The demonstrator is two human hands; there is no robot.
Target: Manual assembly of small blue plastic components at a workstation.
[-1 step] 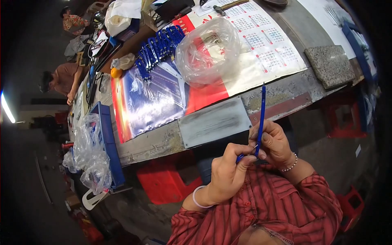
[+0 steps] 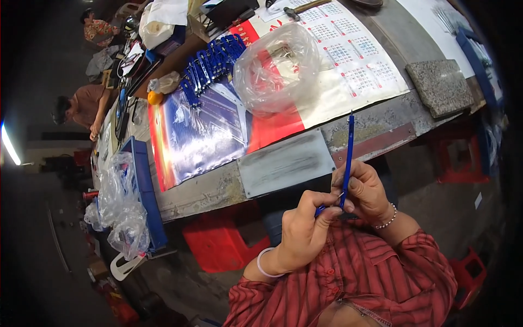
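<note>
Blue strip points lengthwise to twelve o'clock; left hand and right hand pinch its lower end, fingers closed, near the desk edge, open room toward two o'clock's stone slab.

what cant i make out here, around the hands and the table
Head view: whether the blue strip joins the blue bit; the fingers of the left hand and right hand cover that spot.
Head view: the exact count of the piled blue pieces; they overlap and are too small.
Head view: the full shape of the dark object; the top edge cuts it off.
</note>
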